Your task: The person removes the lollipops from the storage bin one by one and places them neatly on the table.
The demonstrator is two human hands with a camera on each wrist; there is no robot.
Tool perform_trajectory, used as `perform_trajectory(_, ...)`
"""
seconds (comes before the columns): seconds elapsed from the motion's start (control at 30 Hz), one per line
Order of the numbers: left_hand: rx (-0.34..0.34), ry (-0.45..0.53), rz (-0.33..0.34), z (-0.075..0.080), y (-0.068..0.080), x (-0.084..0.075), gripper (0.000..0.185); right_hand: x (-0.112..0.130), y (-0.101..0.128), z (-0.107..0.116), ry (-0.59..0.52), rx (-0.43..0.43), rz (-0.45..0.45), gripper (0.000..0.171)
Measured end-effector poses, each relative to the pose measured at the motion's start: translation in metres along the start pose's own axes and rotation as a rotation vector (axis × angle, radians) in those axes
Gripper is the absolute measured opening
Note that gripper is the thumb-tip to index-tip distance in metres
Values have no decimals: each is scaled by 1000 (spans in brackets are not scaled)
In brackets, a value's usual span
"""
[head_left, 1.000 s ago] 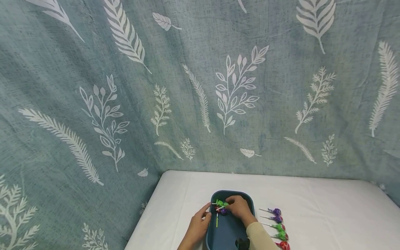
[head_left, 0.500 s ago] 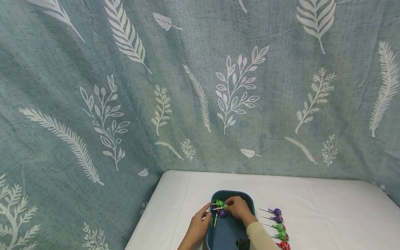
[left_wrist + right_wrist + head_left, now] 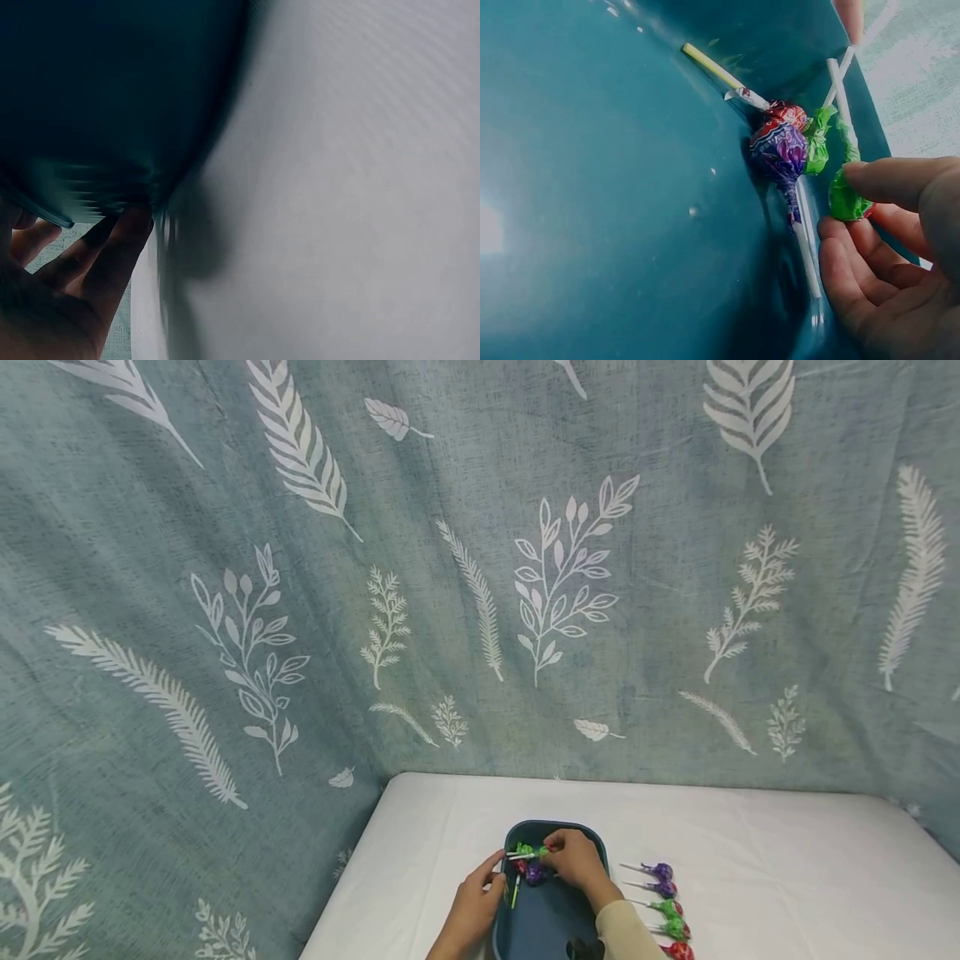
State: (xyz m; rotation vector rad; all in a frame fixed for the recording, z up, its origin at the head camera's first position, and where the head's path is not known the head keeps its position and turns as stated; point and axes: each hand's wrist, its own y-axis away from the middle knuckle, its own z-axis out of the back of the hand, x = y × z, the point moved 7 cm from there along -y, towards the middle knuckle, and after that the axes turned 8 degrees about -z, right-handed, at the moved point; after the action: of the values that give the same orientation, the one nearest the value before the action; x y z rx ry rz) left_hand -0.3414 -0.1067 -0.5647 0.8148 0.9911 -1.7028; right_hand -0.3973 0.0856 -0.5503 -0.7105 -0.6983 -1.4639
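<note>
My right hand (image 3: 900, 225) pinches a green-wrapped lollipop (image 3: 849, 196) by its head, inside a dark blue tray (image 3: 551, 922). Its white stick points towards the tray's left wall. Beside it another green lollipop (image 3: 817, 142) lies partly covered by a purple one (image 3: 780, 154). Against these rests a red lollipop (image 3: 786, 112) with a yellow stick. My left hand (image 3: 477, 902) is at the tray's left side, fingertips at the rim. In the left wrist view, fairly straight fingers (image 3: 112, 262) touch the tray's outer wall.
On the white table (image 3: 787, 860), right of the tray, several lollipops lie in a column: purple ones (image 3: 658, 871) at the far end, green ones (image 3: 667, 907) below, and a red one (image 3: 678, 951) nearest. A leaf-patterned curtain (image 3: 480, 610) hangs behind and at left.
The held green lollipop's stick has swung level, close to the other green one's stick. The purple lollipop and the yellow stick have shifted slightly left. The left hand stays at the tray.
</note>
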Motion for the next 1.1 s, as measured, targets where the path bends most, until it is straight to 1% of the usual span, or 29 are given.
perform_trajectory(0.27,11,2,26,0,-1,0,44,5,2,9,-16,-44,10,18)
perform_trajectory(0.37,7,3,16,0,-1,-2,43,8,4,13,-18,-56,17,18)
perform_trajectory(0.57,1,-3,1,0,0,-2,43,15,8,19,-18,-81,36,17)
perform_trajectory(0.87,-1,-9,4,-1,1,1,43,18,16,32,-78,-95,28,18)
perform_trajectory(0.97,-3,1,-6,-1,0,0,43,17,17,37,-89,-107,22,17)
perform_trajectory(1.1,0,-2,2,-2,0,1,43,16,18,43,-104,-128,28,18)
